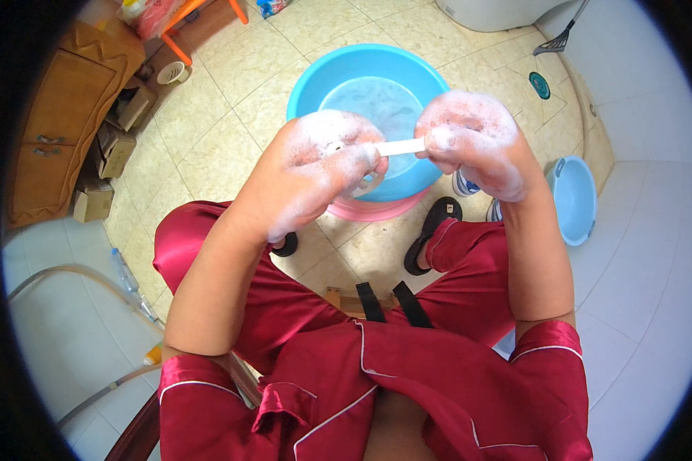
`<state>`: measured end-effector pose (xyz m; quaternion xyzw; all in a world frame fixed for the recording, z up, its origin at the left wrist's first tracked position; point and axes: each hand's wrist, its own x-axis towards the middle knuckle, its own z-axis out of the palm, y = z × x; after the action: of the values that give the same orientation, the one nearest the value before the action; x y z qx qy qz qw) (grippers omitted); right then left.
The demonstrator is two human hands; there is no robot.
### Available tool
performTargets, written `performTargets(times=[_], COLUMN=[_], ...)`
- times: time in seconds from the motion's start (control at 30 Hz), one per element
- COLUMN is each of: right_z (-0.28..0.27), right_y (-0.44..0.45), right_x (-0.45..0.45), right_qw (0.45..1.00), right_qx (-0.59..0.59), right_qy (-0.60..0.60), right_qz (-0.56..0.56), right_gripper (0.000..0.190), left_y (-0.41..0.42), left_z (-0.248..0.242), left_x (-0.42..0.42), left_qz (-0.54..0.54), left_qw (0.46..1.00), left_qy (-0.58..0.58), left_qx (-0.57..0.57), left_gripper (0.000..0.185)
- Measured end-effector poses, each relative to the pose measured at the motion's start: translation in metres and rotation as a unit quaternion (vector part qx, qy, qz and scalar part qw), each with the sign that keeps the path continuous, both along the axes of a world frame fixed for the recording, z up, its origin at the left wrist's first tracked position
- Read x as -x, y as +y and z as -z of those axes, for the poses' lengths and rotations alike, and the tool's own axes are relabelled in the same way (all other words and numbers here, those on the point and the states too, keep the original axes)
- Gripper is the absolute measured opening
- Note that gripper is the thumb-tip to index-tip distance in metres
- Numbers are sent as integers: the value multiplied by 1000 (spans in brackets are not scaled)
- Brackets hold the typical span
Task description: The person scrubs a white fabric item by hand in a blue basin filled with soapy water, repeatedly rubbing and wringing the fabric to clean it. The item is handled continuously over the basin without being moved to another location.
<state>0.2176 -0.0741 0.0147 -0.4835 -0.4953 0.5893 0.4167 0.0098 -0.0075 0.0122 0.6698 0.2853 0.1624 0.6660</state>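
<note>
Thick soap foam covers both of my hands. Between them a narrow white strap (401, 147) is stretched nearly level. My left hand (331, 167) pinches one end between thumb and fingers, and a pale loop (367, 185) hangs below that grip. The other end is gripped by my right hand (473, 141). What the strap belongs to is hidden by fingers and foam. Below both hands stands a round blue basin (317, 75) with cloudy, sudsy water (389, 104) in it. A pink basin or stand (357, 212) shows under its near rim.
A smaller light-blue basin (575, 199) leans near the right wall. Blue-and-white shoes (465, 185) sit beside the big basin. A wooden cabinet (63, 127) and cardboard boxes (115, 152) line the left. Hoses (75, 271) run along the lower left. A drain cover (539, 85) is at right.
</note>
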Motion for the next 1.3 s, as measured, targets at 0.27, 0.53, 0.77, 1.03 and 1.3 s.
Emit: performTargets(times=[0.27,0.53,0.77,1.03,1.3], right_z=[-7,12,9,18,15], right_y=[0,3,1,7,8], right_x=[9,12,28,31,35], right_qw=[998,967,877,833,848], right_qx=[16,-169,-370,-399,-391], right_qy=[-54,-179,-306,-382,-357], right_qz=[-23,-61,-36,-4,-15], right_gripper=[14,9,14,19,20], left_y=[-4,-5,-5,-6,-3], left_z=[8,7,11,10,11], left_x=[-3,-5,-3,-2,-1], left_qz=[23,16,0,-18,-21], left_qw=[996,997,988,979,965], left_qy=[35,21,46,52,46], left_qx=[-75,-70,-146,-198,-257], left_gripper=[21,17,19,16,15])
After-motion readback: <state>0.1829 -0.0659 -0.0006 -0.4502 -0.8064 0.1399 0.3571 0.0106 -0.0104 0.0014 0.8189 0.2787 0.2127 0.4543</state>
